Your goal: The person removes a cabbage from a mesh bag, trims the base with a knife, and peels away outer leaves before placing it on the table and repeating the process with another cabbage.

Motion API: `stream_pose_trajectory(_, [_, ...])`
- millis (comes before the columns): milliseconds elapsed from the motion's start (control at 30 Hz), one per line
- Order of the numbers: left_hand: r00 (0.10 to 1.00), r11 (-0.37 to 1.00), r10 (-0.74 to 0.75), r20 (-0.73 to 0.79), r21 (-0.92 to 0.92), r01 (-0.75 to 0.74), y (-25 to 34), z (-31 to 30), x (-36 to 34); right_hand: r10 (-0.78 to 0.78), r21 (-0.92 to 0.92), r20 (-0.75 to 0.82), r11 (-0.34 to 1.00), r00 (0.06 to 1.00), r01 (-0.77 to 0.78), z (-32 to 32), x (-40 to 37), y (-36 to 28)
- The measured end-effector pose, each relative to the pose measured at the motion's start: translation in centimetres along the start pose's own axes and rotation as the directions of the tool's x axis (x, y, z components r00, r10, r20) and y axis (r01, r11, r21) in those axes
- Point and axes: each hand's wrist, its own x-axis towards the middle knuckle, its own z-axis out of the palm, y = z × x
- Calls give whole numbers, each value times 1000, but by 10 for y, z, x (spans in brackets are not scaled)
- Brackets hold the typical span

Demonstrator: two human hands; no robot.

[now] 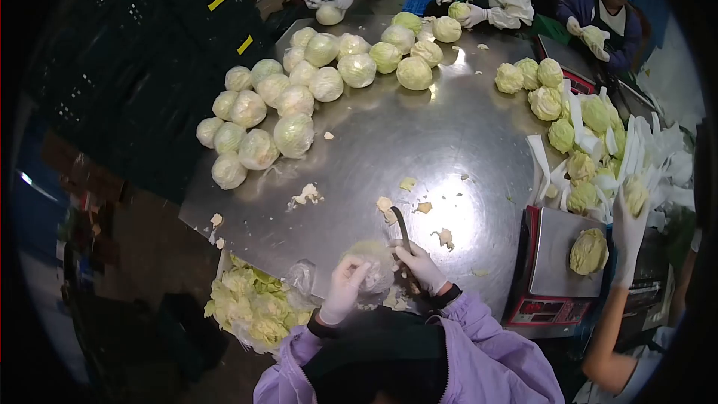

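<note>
A cabbage (376, 271) in clear plastic film rests at the near edge of the metal table (374, 157). My left hand (346, 284), in a white glove, is closed at the cabbage's left side, with its fingers pinched on the film. My right hand (421, 268), also gloved, is closed around a curved dark knife (401, 226) just right of the cabbage. The knife points away from me, its tip close to small cabbage scraps (385, 205).
Wrapped cabbages (294, 135) fill the table's far left. Bare cabbages (545, 103) and white bags lie right, beside a scale (562, 254) and a co-worker's gloved hand (630, 243). Leaf trimmings (254, 303) sit below the left edge. Several people work around the table.
</note>
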Motion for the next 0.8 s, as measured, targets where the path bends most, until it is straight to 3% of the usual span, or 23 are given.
stream_pose_trajectory(67, [998, 989, 49, -26, -139, -52, -1, 11, 8, -39, -58, 64, 997, 997, 43, 9, -13, -11])
stream_pose_trajectory(133, [999, 980, 25, -28, -198, -30, 2, 16, 19, -476, -313, 121, 815, 871, 488, 27, -27, -22])
stream_pose_trajectory(167, [1000, 967, 0, -24, -254, -6, 2, 19, 23, -558, -521, 151, 657, 816, 545, 33, -30, -28])
stream_pose_trajectory(200, [1000, 951, -25, -18, -309, 19, 0, 20, 25, -555, -522, 143, 661, 820, 539, 31, -30, -27])
stream_pose_trajectory(233, [999, 999, 32, 20, -44, -31, -17, 9, 31, -383, -547, 38, 765, 923, 340, 28, -28, -26])
stream_pose_trajectory(267, [999, 998, 32, 24, -45, -31, -20, 9, 32, -195, -548, -68, 827, 978, 126, 25, -25, -24])
stream_pose_trajectory(300, [979, 944, 195, 53, 262, -202, -21, 8, 36, -266, -195, -83, 949, 960, 247, 19, -21, -20])
stream_pose_trajectory(333, [932, 767, 338, 127, 536, -352, -22, 8, 41, -276, -199, -80, 946, 958, 256, 11, -15, -22])
stream_pose_trajectory(400, [953, 727, 290, 91, 627, -281, -24, 6, 36, -205, 284, -35, 936, 978, 206, 6, -12, -25])
stream_pose_trajectory(467, [966, 615, 225, 130, 750, -244, -26, 5, 30, -177, 286, -108, 937, 978, 201, -3, -5, -22])
stream_pose_trajectory(533, [970, 552, 196, 143, 802, -229, -26, 1, 25, 23, 112, -142, 994, 990, -7, -44, 3, -20])
stream_pose_trajectory(600, [890, 322, 370, 267, 861, -392, -23, -22, 12, 35, 267, -279, 963, 960, 43, -59, 15, -20])
stream_pose_trajectory(633, [926, 525, 222, 305, 763, -377, -39, -50, 10, -56, 320, -296, 935, 954, 155, -73, 30, -9])
stream_pose_trajectory(667, [928, 525, 220, 300, 765, -372, -41, -64, 3, -45, 534, -495, 772, 868, 345, -66, 45, -13])
stream_pose_trajectory(733, [954, 720, 58, 296, 649, -245, -44, -83, -13, -76, 507, -320, 828, 944, 239, -90, 32, -34])
stream_pose_trajectory(800, [959, 717, 36, 282, 661, -221, -46, -86, -22, -163, 511, -505, 735, 848, 446, -88, 38, -48])
